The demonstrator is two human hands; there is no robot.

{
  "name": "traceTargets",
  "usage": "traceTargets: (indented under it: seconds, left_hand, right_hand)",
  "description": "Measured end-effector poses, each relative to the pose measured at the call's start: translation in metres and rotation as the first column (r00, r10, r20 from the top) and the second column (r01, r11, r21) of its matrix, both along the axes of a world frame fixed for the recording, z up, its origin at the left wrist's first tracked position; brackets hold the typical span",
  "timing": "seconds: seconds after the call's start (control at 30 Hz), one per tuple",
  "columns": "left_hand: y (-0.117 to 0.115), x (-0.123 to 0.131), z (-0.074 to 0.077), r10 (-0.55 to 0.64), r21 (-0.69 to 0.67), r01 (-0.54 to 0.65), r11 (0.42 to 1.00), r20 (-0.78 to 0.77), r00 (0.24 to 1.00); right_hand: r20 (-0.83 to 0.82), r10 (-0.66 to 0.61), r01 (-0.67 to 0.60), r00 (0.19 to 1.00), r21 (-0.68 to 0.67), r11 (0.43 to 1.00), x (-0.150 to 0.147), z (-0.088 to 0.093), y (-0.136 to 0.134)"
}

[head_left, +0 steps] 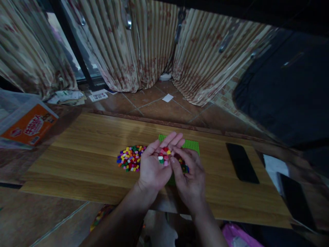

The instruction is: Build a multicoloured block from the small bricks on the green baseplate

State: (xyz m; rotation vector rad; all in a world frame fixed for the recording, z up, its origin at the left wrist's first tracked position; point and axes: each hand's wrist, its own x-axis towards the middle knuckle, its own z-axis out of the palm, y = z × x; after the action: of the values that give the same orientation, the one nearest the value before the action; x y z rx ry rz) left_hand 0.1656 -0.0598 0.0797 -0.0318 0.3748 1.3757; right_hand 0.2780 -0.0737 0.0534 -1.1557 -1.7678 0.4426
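Note:
My left hand [153, 172] lies palm up above the middle of the wooden board, cupping several small toy bricks [166, 157] in red, pink, yellow, white and green. Beside it, my right hand [192, 173] has its thumb and fingers brought together at the edge of that palm; whatever they pinch is too small to make out. Beneath both hands is a green studded baseplate [193, 145], partly hidden. Some dark and coloured bricks [184, 167] show on it behind the right fingers. A loose pile of multicoloured bricks [129, 158] sits left of my left hand.
A black phone-like slab [242, 162] lies on the board [84, 154] to the right. Past the right end are white paper [275, 168] and another dark flat device [296, 199]. At far left stands a clear plastic box [28, 120] with an orange label. Striped curtains [151, 44] hang behind.

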Motion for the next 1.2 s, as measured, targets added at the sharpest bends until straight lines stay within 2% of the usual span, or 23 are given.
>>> traceTargets:
  seconds: [0.2,0.57,0.83,1.0,1.07,1.2]
  left_hand:
    - [0.0,0.003,-0.002,-0.012,-0.028,0.012,1.0,-0.013,1.0]
    - [0.001,0.004,-0.004,-0.032,-0.034,0.031,0.999,-0.037,0.999]
    - [0.002,0.002,-0.005,-0.016,-0.082,0.009,0.997,-0.083,0.996]
    - [0.002,0.004,-0.003,0.005,-0.092,-0.014,0.996,-0.095,0.996]
    - [0.003,0.002,-0.002,0.019,-0.099,-0.029,0.995,-0.099,0.995]
    - [0.007,-0.013,-0.003,0.077,-0.166,-0.097,0.981,-0.12,0.99]
  right_hand:
    - [0.039,-0.004,0.005,0.999,-0.041,0.999,0.0,-0.001,0.002]
    - [0.002,-0.006,0.006,1.0,-0.022,1.0,-0.001,-0.011,0.005]
    - [-0.003,0.059,-0.059,0.998,-0.075,0.995,0.001,-0.007,0.006]
    - [-0.009,0.058,-0.059,0.998,-0.1,0.993,0.004,-0.006,0.006]
    - [-0.044,0.03,-0.034,0.999,-0.103,0.994,0.007,-0.007,0.007]
    - [-0.138,-0.124,0.109,0.983,-0.113,0.988,0.02,-0.011,0.013]
